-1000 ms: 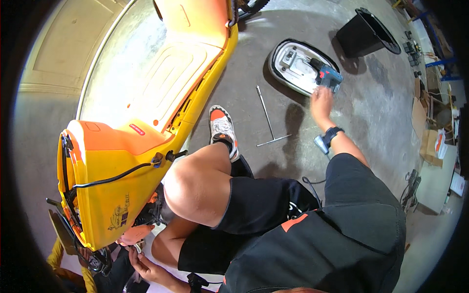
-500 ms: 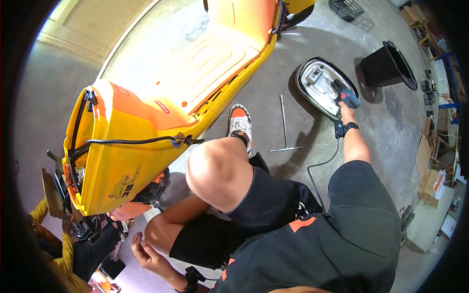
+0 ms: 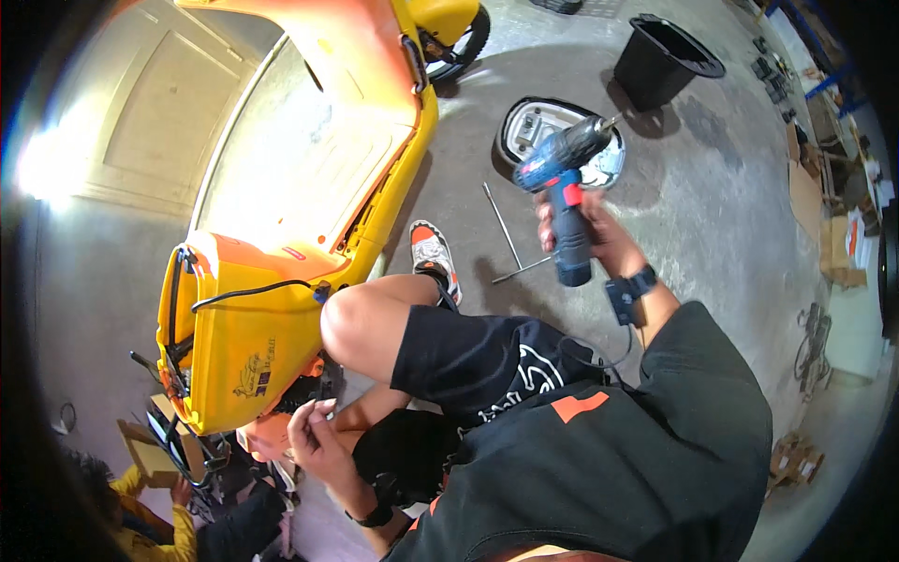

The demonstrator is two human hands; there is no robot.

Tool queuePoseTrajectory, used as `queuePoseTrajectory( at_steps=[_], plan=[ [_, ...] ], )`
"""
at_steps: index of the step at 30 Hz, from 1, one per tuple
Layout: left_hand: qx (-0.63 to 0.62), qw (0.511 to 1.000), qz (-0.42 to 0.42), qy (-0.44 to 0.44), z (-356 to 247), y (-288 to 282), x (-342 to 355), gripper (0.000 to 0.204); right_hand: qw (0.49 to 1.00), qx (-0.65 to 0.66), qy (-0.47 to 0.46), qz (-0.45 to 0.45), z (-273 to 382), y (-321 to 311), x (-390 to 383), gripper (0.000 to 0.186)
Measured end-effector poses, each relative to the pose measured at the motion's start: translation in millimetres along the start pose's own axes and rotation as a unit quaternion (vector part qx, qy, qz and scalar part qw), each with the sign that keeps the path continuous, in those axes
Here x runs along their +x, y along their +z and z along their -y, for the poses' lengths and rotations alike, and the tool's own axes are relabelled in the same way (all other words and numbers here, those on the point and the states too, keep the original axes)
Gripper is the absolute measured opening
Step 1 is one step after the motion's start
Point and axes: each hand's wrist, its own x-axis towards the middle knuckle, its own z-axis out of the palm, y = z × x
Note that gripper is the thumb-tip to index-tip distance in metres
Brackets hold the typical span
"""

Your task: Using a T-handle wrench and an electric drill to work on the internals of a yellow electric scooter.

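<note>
My right hand [image 3: 609,234] is wrapped round the grip of a blue and black cordless drill [image 3: 567,201], raised off the floor. The drill's chuck and short bit point toward the upper right. Behind the drill, partly hidden by it, a scooter seat [image 3: 521,120] lies upside down on the floor, its pale underside facing up. My left hand [image 3: 323,448] is beside my bent knee with its fingers curled together; anything they hold is too small to make out. Close by on the left stands the yellow and orange scooter body [image 3: 248,347], with a black cable on it.
A long T-handled wrench [image 3: 503,225] lies on the concrete by my shoe. Beyond the seat stands a black bin [image 3: 661,70]. At the lower left, a person in yellow sleeves [image 3: 183,525] holds an open cardboard box [image 3: 150,450]. Boxes and shelves line the right side.
The drill has come up from the seat underside toward me in my right hand, its bit now pointing right. My left hand has risen, its fingers drawn closer together. My view has turned.
</note>
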Motion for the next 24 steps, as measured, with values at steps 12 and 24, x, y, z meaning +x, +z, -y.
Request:
queuePoseTrajectory(
  at_steps=[12,24],
  plan=[
    [-0.083,0.979,0.013,0.187,-67.5,25.8,-15.4,0.07,0.921,-0.289,0.162,0.206,-68.6,164.0,18.3,0.055],
    [-0.439,0.856,-0.178,0.205,-117.6,-17.4,-30.2,0.03,0.907,-0.046,0.164,0.386,-160.3,264.4,-17.0,0.041]
  ],
)
